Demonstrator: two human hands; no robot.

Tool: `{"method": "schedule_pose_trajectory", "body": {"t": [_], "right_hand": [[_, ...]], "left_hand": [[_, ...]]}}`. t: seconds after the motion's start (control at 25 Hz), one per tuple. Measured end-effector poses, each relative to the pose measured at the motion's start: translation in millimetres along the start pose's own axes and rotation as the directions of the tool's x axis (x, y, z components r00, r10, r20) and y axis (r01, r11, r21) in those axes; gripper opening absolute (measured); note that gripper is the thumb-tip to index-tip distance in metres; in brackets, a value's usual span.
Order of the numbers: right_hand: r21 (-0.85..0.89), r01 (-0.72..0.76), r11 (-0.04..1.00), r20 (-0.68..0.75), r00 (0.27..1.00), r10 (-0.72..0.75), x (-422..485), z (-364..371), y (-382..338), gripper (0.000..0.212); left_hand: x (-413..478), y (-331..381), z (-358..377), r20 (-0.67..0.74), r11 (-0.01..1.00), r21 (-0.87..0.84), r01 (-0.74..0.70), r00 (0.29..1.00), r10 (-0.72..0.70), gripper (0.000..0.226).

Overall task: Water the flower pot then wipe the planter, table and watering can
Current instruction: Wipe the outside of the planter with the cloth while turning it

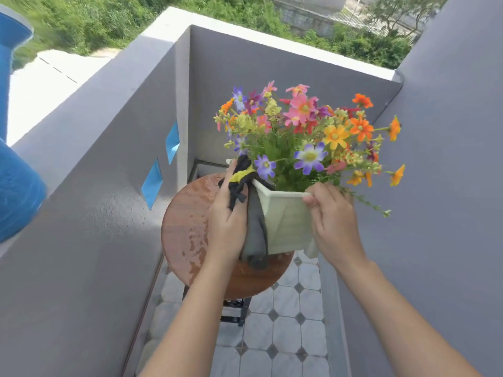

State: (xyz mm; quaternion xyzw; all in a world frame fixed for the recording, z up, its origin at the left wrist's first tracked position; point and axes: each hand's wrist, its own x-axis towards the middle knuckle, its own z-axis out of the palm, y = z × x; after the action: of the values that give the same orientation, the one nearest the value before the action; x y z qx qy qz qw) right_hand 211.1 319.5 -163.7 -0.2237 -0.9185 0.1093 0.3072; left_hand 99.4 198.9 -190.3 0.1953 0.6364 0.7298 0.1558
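Note:
A pale green square planter (285, 221) full of colourful flowers (307, 131) stands on a small round wooden table (187, 227) whose top shows wet patches. My left hand (227, 221) holds a dark grey cloth with a yellow stripe (254, 229) against the planter's left side. The cloth hangs down to the table top. My right hand (330, 221) grips the planter's near right rim, fingers curled over the edge. No watering can is in view.
Grey balcony walls (109, 186) close in on the left, back and right. The floor (285, 336) has white tiles with dark diamond insets. A large blue object (16, 186) sits at the far left. Greenery lies beyond the wall.

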Motion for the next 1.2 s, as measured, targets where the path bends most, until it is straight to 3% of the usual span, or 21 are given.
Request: {"method": "schedule_pose_trajectory", "body": {"t": [0.12,0.2,0.32,0.4,0.44,0.56,0.64,0.72,0.84,0.92,0.96,1.04,1.12,1.2], "right_hand": [[0.033,-0.045,0.998,-0.016,0.999,0.045,-3,-5,9,0.027],[0.043,-0.066,0.997,-0.026,0.997,0.067,0,-7,15,0.029],[0.076,-0.04,0.996,-0.016,0.999,0.042,1,-9,22,0.029],[0.127,-0.031,0.991,0.005,1.0,0.031,-6,-9,26,0.023],[0.142,-0.039,0.989,0.008,0.999,0.038,-11,-9,27,0.02],[0.147,-0.05,0.988,0.0,0.999,0.05,-20,-5,24,0.019],[0.127,-0.044,0.991,-0.014,0.999,0.046,-20,-3,23,0.027],[0.114,-0.045,0.992,-0.018,0.999,0.047,-16,-1,26,0.034],[0.116,-0.037,0.993,0.008,0.999,0.036,-14,-2,28,0.016],[0.127,-0.016,0.992,0.007,1.0,0.016,-16,-3,26,0.016],[0.138,-0.011,0.99,0.009,1.0,0.01,-17,-3,24,0.02],[0.152,-0.034,0.988,0.011,0.999,0.033,-20,-2,21,0.023],[0.163,-0.066,0.984,0.0,0.998,0.067,-19,-2,20,0.019],[0.167,-0.052,0.985,-0.011,0.998,0.055,-15,-3,20,0.017]], "left_hand": [[18,-9,5,-0.04,0.996,0.032,0.081,0.996,-0.08,0.043],[-1,0,14,0.078,0.993,-0.042,0.106,0.992,-0.103,0.045],[-24,19,24,0.228,0.997,-0.034,-0.066,0.971,0.072,0.054],[-3,13,22,0.2,0.971,0.09,-0.223,0.959,0.202,0.056],[13,6,20,0.164,0.967,0.139,-0.215,0.968,0.192,0.052],[49,-21,6,-0.004,0.979,0.173,0.107,0.994,-0.108,0.033],[39,-31,2,-0.069,0.971,0.114,0.212,0.976,-0.205,0.03],[14,-27,4,-0.104,0.977,0.166,0.136,0.987,-0.12,0.031],[-9,0,12,-0.077,0.983,0.165,-0.08,0.993,0.094,0.049],[-8,14,18,-0.016,0.961,0.203,-0.19,0.98,0.197,0.059],[-4,13,19,-0.012,0.951,0.256,-0.172,0.983,0.181,0.059],[9,3,15,-0.113,0.948,0.312,0.057,0.993,-0.023,0.045],[12,-15,5,-0.244,0.904,0.264,0.335,0.93,-0.274,0.033],[2,-18,1,-0.312,0.87,0.247,0.427,0.885,-0.346,0.026]]}}
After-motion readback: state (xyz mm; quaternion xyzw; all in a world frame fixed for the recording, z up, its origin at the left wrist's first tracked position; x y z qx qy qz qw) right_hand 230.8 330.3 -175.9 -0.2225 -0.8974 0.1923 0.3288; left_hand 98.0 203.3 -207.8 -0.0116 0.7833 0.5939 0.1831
